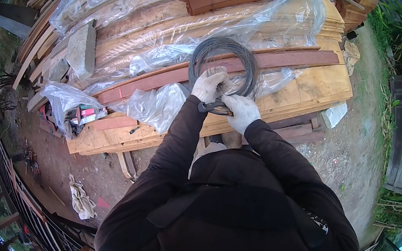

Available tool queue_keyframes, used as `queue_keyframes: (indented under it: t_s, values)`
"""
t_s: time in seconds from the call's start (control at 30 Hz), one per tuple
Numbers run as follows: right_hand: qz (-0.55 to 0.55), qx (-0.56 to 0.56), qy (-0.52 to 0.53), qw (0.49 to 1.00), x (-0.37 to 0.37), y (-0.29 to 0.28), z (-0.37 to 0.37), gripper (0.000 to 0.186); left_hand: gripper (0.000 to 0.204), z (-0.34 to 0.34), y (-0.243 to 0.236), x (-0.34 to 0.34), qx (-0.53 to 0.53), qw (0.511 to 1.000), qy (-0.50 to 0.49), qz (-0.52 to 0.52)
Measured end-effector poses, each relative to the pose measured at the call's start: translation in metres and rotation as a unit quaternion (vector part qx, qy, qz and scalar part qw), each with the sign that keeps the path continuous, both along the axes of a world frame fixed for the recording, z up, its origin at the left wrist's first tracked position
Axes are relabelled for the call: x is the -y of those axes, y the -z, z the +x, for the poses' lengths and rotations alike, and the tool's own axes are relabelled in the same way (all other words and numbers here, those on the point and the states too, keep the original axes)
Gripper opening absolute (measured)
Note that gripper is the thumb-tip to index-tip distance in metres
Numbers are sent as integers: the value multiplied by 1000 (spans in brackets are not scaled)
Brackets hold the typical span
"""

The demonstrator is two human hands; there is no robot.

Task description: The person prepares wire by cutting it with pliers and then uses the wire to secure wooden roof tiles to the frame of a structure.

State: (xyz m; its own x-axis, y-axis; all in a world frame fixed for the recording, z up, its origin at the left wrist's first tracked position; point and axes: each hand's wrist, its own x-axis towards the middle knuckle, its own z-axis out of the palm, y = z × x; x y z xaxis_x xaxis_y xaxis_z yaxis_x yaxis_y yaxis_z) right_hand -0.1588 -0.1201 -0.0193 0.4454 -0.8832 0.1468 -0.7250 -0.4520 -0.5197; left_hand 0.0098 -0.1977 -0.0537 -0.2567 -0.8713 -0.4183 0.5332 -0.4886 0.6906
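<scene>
1. Broadly, a stack of pale planks [317, 87] is filling the ground ahead of the person, its boards running from lower left to upper right.
2. Over it, clear plastic sheeting [155, 107] is lying crumpled, partly covering the wood.
3. Along the stack, a long reddish board [166, 80] is stretching on the same slant, passing beneath the coil.
4. A coil of dark wire [251, 79] is resting across that board, just beyond the hands on the side away from the body. Being round, it is showing no single long axis; its near edge is facing the person.
5. Two gloved hands are working at that near edge. The left hand [209, 83] is reaching farther in, overlapping the ring's lower left with curled fingers; whether it is pinching wire, one cannot tell. The right hand [242, 111] is sitting lower and to the right, seemingly closing on a dark-handled tool.
6. Smallest, that dark-handled tool [209, 107] is lying roughly crosswise between the two wrists, nearer the body than the coil, its right end meeting the right hand's fingers.
</scene>
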Motion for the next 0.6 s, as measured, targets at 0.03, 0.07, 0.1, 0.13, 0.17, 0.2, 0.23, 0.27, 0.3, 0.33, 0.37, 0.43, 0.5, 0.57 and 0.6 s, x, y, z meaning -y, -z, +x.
queue_keyframes:
  t_s: [0.03, 0.07, 0.1, 0.13, 0.17, 0.2, 0.23, 0.27, 0.3, 0.33, 0.37, 0.43, 0.5, 0.57, 0.6]
  values:
    - [0, 2, 4, 1000, -1, -2, -2, 36, 13, -1, -7, 1, 11, 1000, -12, 7]
    - [-8, 22, 8, 1000, -3, -4, -4, 36, 10, -1, -15, 0, 23, 1000, -15, -13]
    - [-16, 43, 10, 999, -4, -8, -5, 37, 10, 3, -15, 1, 26, 999, -13, -13]
    - [-16, 46, 12, 999, -7, -13, -8, 37, 12, 8, -17, 6, 74, 996, -5, -45]
    - [-49, 96, 32, 994, -9, -19, -14, 35, 15, 12, -18, 8, 122, 990, 2, -76]
    - [-80, 144, 61, 984, -14, -21, -24, 33, 15, 6, -41, 7, 188, 978, 2, -86]
    - [-81, 148, 62, 984, -19, -22, -33, 33, 15, 12, -45, 9, 191, 978, 3, -87]
    - [21, 219, 159, 963, -28, -23, -44, 31, 15, 21, -49, 14, 295, 943, 1, -158]
    - [123, 283, 250, 918, -36, -23, -55, 29, 15, 30, -52, 17, 392, 892, -3, -224]
    - [180, 351, 303, 867, -41, -22, -67, 26, 16, 36, -59, 21, 464, 849, -27, -251]
    - [236, 414, 352, 806, -46, -20, -80, 25, 19, 37, -65, 20, 545, 773, -52, -321]
    - [359, 428, 394, 729, -59, -31, -105, 19, 22, 38, -80, 18, 630, 675, -91, -372]
    - [436, 480, 384, 657, -85, -11, -130, 16, 23, 38, -85, 24, 672, 614, -138, -389]
    - [506, 546, 373, 554, -117, 5, -144, 22, 18, 32, -101, 27, 701, 583, -142, -385]
    - [502, 566, 380, 533, -130, 13, -145, 32, 18, 34, -108, 30, 756, 593, -63, -270]
